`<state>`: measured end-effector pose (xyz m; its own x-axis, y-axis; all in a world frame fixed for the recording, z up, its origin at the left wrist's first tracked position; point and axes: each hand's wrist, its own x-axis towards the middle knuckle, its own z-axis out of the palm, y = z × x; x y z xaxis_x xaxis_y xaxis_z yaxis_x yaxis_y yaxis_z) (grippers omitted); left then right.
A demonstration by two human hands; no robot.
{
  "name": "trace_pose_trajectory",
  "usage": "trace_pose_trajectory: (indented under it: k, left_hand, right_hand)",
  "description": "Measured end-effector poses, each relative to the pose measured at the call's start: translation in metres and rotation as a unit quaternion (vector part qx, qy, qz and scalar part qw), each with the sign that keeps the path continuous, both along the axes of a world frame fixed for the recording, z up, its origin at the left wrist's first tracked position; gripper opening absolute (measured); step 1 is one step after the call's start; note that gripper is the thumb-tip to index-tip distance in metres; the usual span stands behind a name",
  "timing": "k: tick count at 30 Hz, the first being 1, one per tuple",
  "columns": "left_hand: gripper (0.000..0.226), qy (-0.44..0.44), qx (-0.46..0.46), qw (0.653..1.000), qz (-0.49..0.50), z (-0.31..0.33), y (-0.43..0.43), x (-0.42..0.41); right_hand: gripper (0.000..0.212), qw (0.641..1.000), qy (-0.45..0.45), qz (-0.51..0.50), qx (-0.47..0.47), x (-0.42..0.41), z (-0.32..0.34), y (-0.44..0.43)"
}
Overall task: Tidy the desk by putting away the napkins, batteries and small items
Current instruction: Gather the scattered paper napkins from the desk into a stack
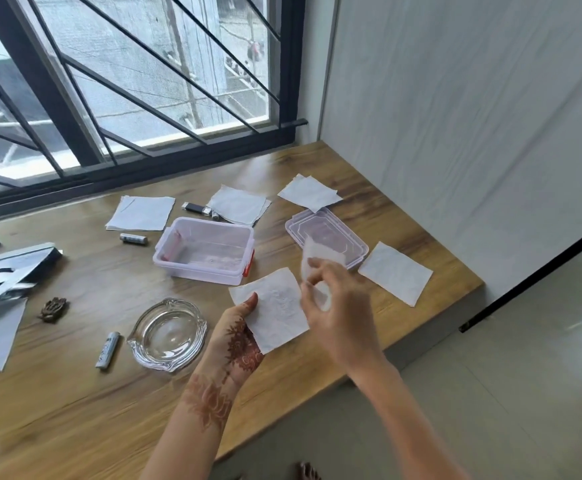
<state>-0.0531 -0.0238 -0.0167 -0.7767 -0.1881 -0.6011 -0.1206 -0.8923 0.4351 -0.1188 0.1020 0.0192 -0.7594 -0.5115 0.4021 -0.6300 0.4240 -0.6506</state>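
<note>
My left hand (237, 332) holds a flat white napkin (275, 306) from below, thumb on its left edge. My right hand (338, 299) pinches a second, crumpled napkin (312, 258) just right of it. An open clear plastic box (206, 249) with red clips stands behind the hands, and its lid (324, 230) lies to the right. More napkins lie loose: one by the right edge (395, 273), one at the back right (308, 192), one at the back middle (239, 204), one at the back left (142, 213). Two batteries rest on the desk, one (133, 239) left of the box and one (107, 349) near the ashtray.
A glass ashtray (166, 334) sits left of my left hand. A black USB stick (196, 208) lies behind the box. A small brown carved piece (52, 309), papers and a stencil (2, 275) occupy the left. The wooden desk (75, 410) ends at the right, near the wall; a window stands behind.
</note>
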Motion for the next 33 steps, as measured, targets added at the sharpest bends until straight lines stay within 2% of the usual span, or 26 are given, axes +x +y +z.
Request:
trace_pose_trajectory:
  k: [3,7,10,13,15,17,20,22,25,27,29,31,33]
  left_hand:
    - [0.038,0.061,0.013,0.998,0.007,0.005,-0.001,-0.004]
    - [0.045,0.148,0.023,0.987,0.056,0.008,-0.009,-0.010]
    - [0.046,0.141,0.013,0.989,0.036,0.012,-0.013,-0.013]
    - [0.037,0.085,-0.021,0.996,-0.001,0.014,-0.013,-0.017]
    - [0.025,0.069,-0.027,0.997,0.008,0.014,-0.013,-0.022]
    - [0.027,0.085,-0.019,0.996,0.035,0.015,-0.014,-0.024]
    - [0.041,0.101,-0.015,0.994,0.044,0.016,-0.016,-0.025]
    - [0.043,0.112,-0.021,0.992,0.047,0.016,-0.015,-0.025]
    - [0.043,0.121,-0.015,0.991,0.060,0.016,-0.014,-0.025]
    - [0.045,0.123,-0.004,0.990,0.063,0.016,-0.012,-0.025]
    - [0.063,0.133,-0.002,0.989,0.062,0.017,-0.010,-0.026]
    - [0.080,0.139,0.001,0.988,0.070,0.018,-0.007,-0.029]
    - [0.072,0.142,0.007,0.987,0.076,0.016,-0.006,-0.031]
  right_hand:
    - [0.010,0.990,0.062,0.088,0.085,0.011,-0.008,-0.015]
    - [0.018,0.985,0.072,0.113,0.110,0.022,-0.018,-0.028]
    - [0.027,0.984,0.060,0.121,0.114,0.022,-0.022,-0.033]
    - [0.035,0.987,0.019,0.137,0.088,0.017,-0.014,-0.032]
    - [0.036,0.990,-0.010,0.126,0.060,0.008,-0.009,-0.027]
    - [0.036,0.996,-0.031,0.079,0.036,-0.009,-0.010,-0.015]
    - [0.025,0.996,-0.063,-0.059,0.000,-0.054,-0.028,0.015]
    - [0.026,0.981,-0.052,-0.185,0.030,-0.087,-0.047,0.039]
    - [0.039,0.934,-0.042,-0.332,0.122,-0.125,-0.071,0.072]
    - [0.048,0.917,-0.054,-0.364,0.151,-0.139,-0.079,0.087]
    - [0.055,0.910,-0.083,-0.372,0.160,-0.147,-0.086,0.096]
    - [0.052,0.909,-0.105,-0.368,0.164,-0.149,-0.094,0.099]
    - [0.040,0.914,-0.113,-0.363,0.142,-0.146,-0.100,0.099]
